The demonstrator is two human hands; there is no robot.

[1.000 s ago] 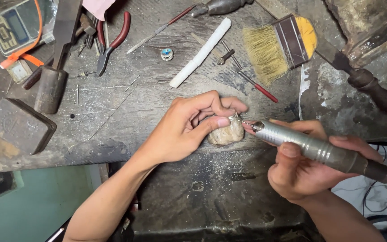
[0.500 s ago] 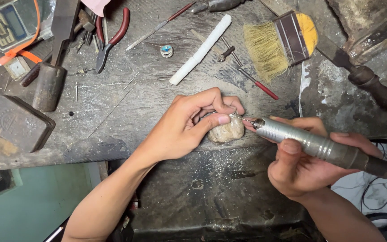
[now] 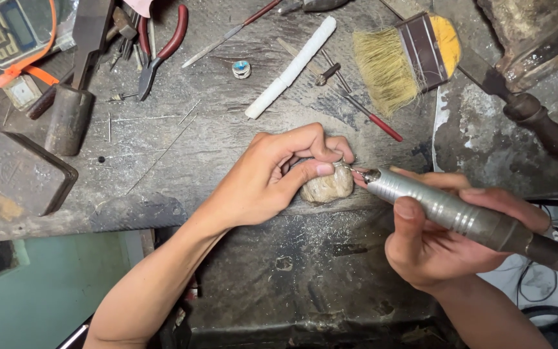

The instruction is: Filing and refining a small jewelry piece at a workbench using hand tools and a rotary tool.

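- The left hand (image 3: 272, 178) lies at the middle of the worn grey workbench (image 3: 182, 161), close to its front edge; thumb and fingers are pressed together, pinching a small metal piece that is too small to identify, against a pale rounded lump (image 3: 326, 187).
- The pale lump sits on the workbench at the front edge, under the left fingertips.
- The right hand (image 3: 447, 239) is off the front edge, to the right, and is closed around a silver rotary handpiece (image 3: 447, 210), with the thumb lying across the barrel.
- The handpiece tip points left and meets the piece pinched just above the lump.
- Toward the back edge lie a white stick (image 3: 290, 67), a small ring with a blue stone (image 3: 241, 68), and a red-handled pick (image 3: 372, 119).
- A flat brush (image 3: 408, 58) with pale bristles lies at the back right.
- Red-handled pliers (image 3: 159, 48) lie at the back left, with a digital scale (image 3: 11, 29) in the back left corner.
- A dark metal block (image 3: 24, 171) rests near the left edge, a hammer (image 3: 75, 90) just behind it.
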